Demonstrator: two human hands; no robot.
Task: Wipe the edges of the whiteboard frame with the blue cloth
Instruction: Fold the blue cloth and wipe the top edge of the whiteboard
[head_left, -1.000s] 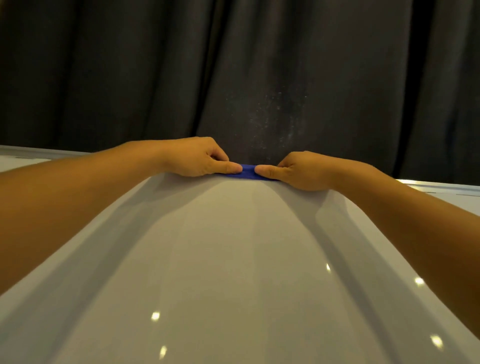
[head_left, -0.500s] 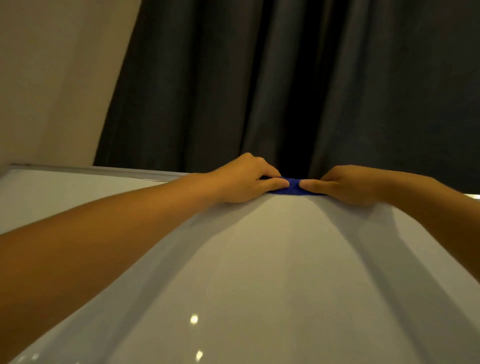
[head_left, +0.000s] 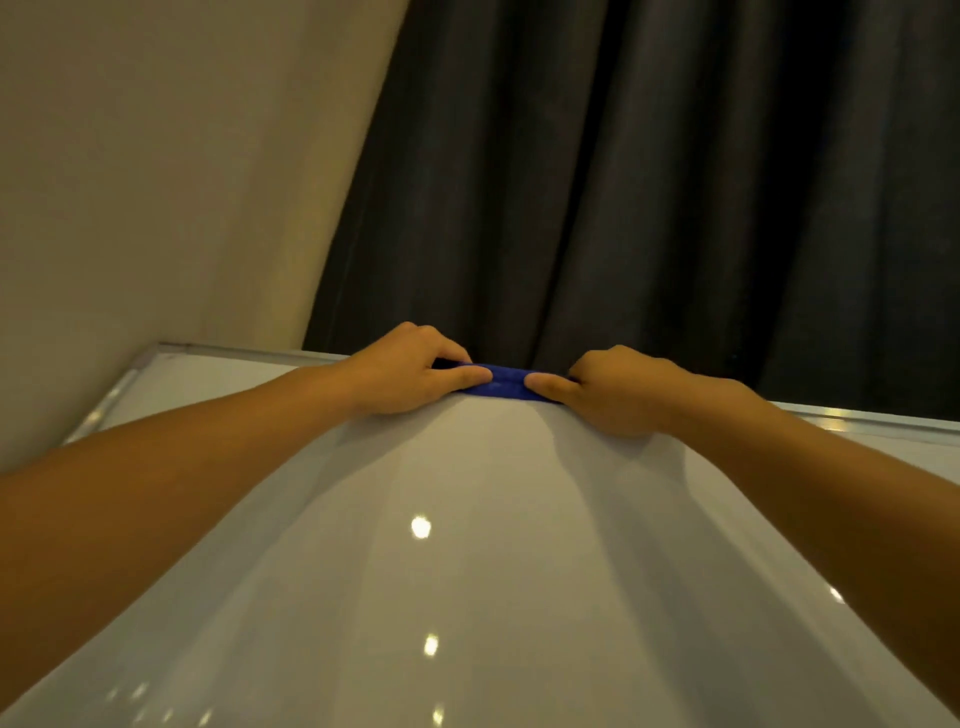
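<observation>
**Inspector:** Item one, the blue cloth (head_left: 503, 383). Where does it sit?

**Assistant:** Folded over the far top edge of the whiteboard frame (head_left: 244, 354), between the two hands. Only a short blue strip shows; the rest lies under the fingers.

**Inspector:** Grip on it?

**Assistant:** The left hand (head_left: 410, 371) is closed on the cloth's left end, thumb pressing along the front face, fingers curled over the top of the frame. The right hand (head_left: 615, 389) pinches the right end the same way, thumb tip pointing inward. The two thumbs are near each other, not touching.

**Inspector:** The board?

**Assistant:** The whiteboard (head_left: 467, 597) surface is glossy and bare, with small light reflections and the shadows of both forearms across it. The silver frame runs along the top and turns down at the left corner (the right stretch catches a bright glint).

**Inspector:** Any writing, brand or label?

**Assistant:** None readable on cloth, frame or board.

**Inspector:** Surroundings?

**Assistant:** A dark pleated curtain (head_left: 675, 182) hangs behind the top edge. A plain beige wall (head_left: 156, 156) stands to the left of it.
</observation>
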